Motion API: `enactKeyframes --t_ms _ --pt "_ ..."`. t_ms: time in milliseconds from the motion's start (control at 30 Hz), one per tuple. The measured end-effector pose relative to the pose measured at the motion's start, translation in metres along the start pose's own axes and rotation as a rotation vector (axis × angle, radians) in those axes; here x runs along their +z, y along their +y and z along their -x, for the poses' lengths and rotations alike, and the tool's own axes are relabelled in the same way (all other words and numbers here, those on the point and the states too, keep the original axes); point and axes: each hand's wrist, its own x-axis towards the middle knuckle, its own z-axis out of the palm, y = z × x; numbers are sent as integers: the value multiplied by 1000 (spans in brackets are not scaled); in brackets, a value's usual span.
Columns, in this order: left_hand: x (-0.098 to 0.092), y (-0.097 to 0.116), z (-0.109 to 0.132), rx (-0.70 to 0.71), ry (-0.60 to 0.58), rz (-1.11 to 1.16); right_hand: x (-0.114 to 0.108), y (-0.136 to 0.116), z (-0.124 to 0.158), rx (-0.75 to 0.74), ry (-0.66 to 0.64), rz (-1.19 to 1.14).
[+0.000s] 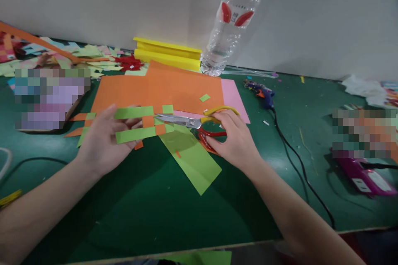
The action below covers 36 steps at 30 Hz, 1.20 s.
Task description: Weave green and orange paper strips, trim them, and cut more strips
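Note:
My left hand (104, 143) is closed on a woven piece of green and orange paper strips (148, 121), with green strip ends reaching back across my fingers. In my right hand (234, 138) is a pair of scissors (192, 122) with one yellow and one red handle loop. Their metal blades point left and lie against the woven strips at the crossing squares. Beneath the blades a green paper sheet (199, 165) slants toward me, a small orange scrap on it. Behind lie orange sheets (186, 87) and a pink sheet (232, 95).
A clear plastic bottle (230, 29) stands near the wall beside a yellow folded piece (168, 54). A glue gun (263, 93) with a black cord lies right. Paper scraps (93, 51) pile at back left. A magenta power strip (362, 176) sits far right.

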Motion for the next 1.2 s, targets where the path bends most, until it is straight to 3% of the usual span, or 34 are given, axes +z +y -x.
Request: enactKeyframes --t_ms 100,167,333,533,633,833,1033,1200 --pt "1 2 1 -18 13 92 0 0 1 11 13 4" --pt "-1 1 1 -3 -80 153 -1 -1 1 27 19 -2" --pt "-8 -3 -3 10 -261 -9 -2 -2 0 16 26 -17" --pt "-20 -7 -10 69 -508 -40 -3 -3 1 14 1 -28" --pt "-25 -9 -12 91 -491 -103 -3 -3 1 6 -13 -30" --pt "-29 -7 -11 55 -267 -259 -3 -3 0 -41 -29 -25" --pt "-26 -10 -13 100 -467 -378 -3 -3 -1 -65 -39 -27" --pt "-29 -13 -20 162 -446 -483 -2 -3 0 -53 -57 -49"
